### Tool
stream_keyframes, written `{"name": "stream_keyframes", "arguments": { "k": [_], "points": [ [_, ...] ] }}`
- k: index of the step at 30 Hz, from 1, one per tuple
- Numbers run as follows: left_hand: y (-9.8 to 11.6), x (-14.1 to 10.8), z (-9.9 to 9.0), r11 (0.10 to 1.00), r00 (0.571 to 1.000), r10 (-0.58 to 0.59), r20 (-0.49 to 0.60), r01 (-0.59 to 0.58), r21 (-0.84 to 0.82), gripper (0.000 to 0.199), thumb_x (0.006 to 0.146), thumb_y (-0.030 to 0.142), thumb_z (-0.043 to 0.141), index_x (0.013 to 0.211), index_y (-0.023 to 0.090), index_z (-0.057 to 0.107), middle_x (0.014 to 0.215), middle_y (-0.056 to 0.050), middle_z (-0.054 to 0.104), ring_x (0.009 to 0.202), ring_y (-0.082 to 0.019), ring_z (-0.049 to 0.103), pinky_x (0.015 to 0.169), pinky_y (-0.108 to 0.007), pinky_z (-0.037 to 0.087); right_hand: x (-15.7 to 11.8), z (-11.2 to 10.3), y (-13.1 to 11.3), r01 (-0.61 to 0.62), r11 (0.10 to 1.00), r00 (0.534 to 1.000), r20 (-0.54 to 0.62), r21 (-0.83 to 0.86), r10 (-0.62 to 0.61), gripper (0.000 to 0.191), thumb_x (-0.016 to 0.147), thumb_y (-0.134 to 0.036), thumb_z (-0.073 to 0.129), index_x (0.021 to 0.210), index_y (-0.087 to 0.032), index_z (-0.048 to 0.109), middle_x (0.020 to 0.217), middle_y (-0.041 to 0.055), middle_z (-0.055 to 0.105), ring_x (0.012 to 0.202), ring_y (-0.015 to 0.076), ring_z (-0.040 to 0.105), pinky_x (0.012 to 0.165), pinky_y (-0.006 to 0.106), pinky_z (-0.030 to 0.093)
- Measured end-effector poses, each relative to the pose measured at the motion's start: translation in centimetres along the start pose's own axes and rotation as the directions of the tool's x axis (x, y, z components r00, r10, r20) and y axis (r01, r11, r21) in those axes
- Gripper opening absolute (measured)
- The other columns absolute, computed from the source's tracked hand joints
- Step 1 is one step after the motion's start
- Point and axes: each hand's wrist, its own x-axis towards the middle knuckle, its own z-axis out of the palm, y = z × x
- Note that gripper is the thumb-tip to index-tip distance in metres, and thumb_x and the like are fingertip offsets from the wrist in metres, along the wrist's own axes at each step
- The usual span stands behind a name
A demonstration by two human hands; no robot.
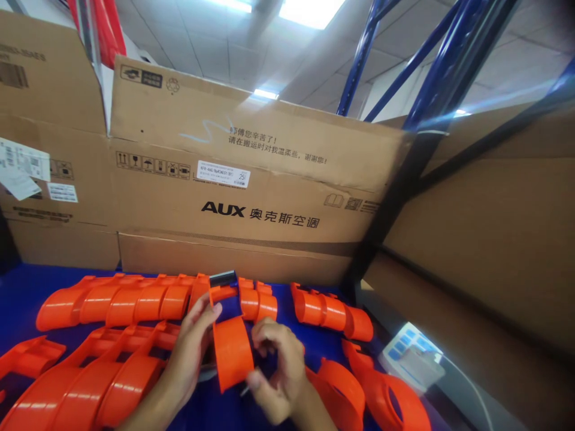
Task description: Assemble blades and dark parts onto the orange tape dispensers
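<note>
An orange curved plastic part [233,353] is held upright in front of me, its rounded band low and a rectangular frame above. A dark, shiny piece [223,279] shows at the top of that frame. The fingers of my left hand [196,338] are wrapped round the part's left side. My right hand [279,365] is at its right edge, fingers curled and slightly blurred. Something thin and dark shows by the right thumb, too small to make out.
Rows of orange parts [121,305] lie on the blue surface [27,278], left and behind; more orange parts [341,389] lie right. Cardboard [269,197] stands behind. A white device with blue keys [411,353] and a cable sits at right, near a metal post [381,233].
</note>
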Motion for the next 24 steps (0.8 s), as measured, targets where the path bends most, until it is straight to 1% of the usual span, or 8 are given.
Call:
{"name": "stream_keyframes", "arguments": {
  "k": [2, 3, 5, 8, 11, 15, 19, 24],
  "points": [
    [0.0, -0.2, 0.0, 0.999, 0.999, -0.018, -0.048, 0.02, 0.037, 0.038, 0.074, 0.04, 0.086, 0.105, 0.022, 0.075, 0.106, -0.003, 0.08, 0.109, -0.025, 0.072, 0.088, -0.028, 0.056, 0.6, -0.4, -0.1, -0.138, 0.99, 0.99, -0.022, -0.032, 0.138, 0.017, 0.1, -0.037, 0.048, 0.099, -0.022, 0.057, 0.077, 0.002, 0.058, 0.064, 0.017, 0.055, 0.059, 0.029, 0.043],
    [-0.1, -0.4, -0.1, 0.998, 0.999, -0.028, -0.042, 0.031, 0.057, 0.038, 0.075, 0.041, 0.086, 0.105, 0.021, 0.076, 0.106, -0.004, 0.08, 0.109, -0.026, 0.072, 0.089, -0.029, 0.056, 0.9, -0.5, -0.1, -0.219, 0.975, 0.975, -0.029, -0.044, 0.218, 0.017, 0.101, -0.033, 0.047, 0.096, -0.022, 0.059, 0.076, 0.0017, 0.059, 0.064, 0.0163, 0.055, 0.06, 0.028, 0.043],
    [-0.1, -0.5, -0.1, 0.995, 0.999, -0.032, 0.03, 0.029, 0.095, 0.04, 0.076, 0.043, 0.085, 0.107, 0.02, 0.076, 0.108, -0.006, 0.08, 0.11, -0.027, 0.072, 0.094, -0.031, 0.055, 1.4, -0.6, 0.0, -0.365, 0.93, 0.931, -0.005, -0.049, 0.365, 0.018, 0.101, -0.031, 0.051, 0.091, -0.021, 0.061, 0.073, 0.0005, 0.059, 0.063, 0.0149, 0.053, 0.058, 0.026, 0.041],
    [-0.1, -0.5, -0.2, 0.989, 0.991, 0.013, 0.136, -0.033, 0.143, 0.041, 0.078, 0.043, 0.084, 0.113, 0.022, 0.075, 0.115, -0.006, 0.079, 0.115, -0.028, 0.07, 0.101, -0.033, 0.052, 1.5, -0.2, 0.3, -0.488, 0.872, 0.871, 0.073, 0.016, 0.486, 0.021, 0.099, -0.034, 0.055, 0.085, -0.019, 0.061, 0.067, -0.0021, 0.054, 0.057, 0.0124, 0.046, 0.053, 0.023, 0.037],
    [-0.3, -0.3, -0.4, 0.982, 0.989, 0.054, 0.138, -0.078, 0.172, 0.043, 0.078, 0.043, 0.083, 0.115, 0.025, 0.074, 0.12, -0.005, 0.078, 0.12, -0.028, 0.067, 0.103, -0.033, 0.051, 1.2, 0.4, 0.3, -0.564, 0.819, 0.825, 0.115, 0.108, 0.553, 0.018, 0.096, -0.033, 0.057, 0.086, -0.018, 0.06, 0.065, -0.0036, 0.051, 0.055, 0.0106, 0.043, 0.052, 0.022, 0.037],
    [-0.3, -0.2, -0.3, 0.962, 0.983, 0.103, 0.155, -0.137, 0.235, 0.043, 0.078, 0.043, 0.083, 0.116, 0.025, 0.075, 0.122, -0.005, 0.077, 0.121, -0.029, 0.067, 0.101, -0.034, 0.052, 0.9, 1.0, 0.2, -0.624, 0.772, 0.781, 0.14, 0.122, 0.609, 0.013, 0.091, -0.027, 0.055, 0.08, -0.02, 0.056, 0.063, -0.0052, 0.046, 0.055, 0.0104, 0.041, 0.052, 0.021, 0.035],
    [0.0, -0.3, -0.3, 0.94, 0.969, 0.141, 0.203, -0.196, 0.28, 0.039, 0.08, 0.042, 0.082, 0.114, 0.023, 0.077, 0.12, -0.007, 0.078, 0.115, -0.029, 0.07, 0.1, -0.034, 0.054, 0.9, 1.1, 0.3, -0.622, 0.78, 0.778, 0.169, 0.066, 0.605, 0.011, 0.087, -0.022, 0.051, 0.079, -0.019, 0.057, 0.062, -0.0049, 0.046, 0.056, 0.0109, 0.04, 0.052, 0.02, 0.032],
    [0.1, -0.4, -0.4, 0.934, 0.964, 0.132, 0.231, -0.199, 0.298, 0.044, 0.082, 0.041, 0.081, 0.121, 0.021, 0.075, 0.119, -0.009, 0.078, 0.11, -0.029, 0.071, 0.098, -0.035, 0.054, 0.9, 1.1, 0.4, -0.61, 0.792, 0.787, 0.148, 0.04, 0.599, 0.015, 0.087, -0.02, 0.049, 0.073, -0.019, 0.054, 0.06, -0.0056, 0.044, 0.055, 0.0104, 0.036, 0.051, 0.021, 0.028]
  ]
}}
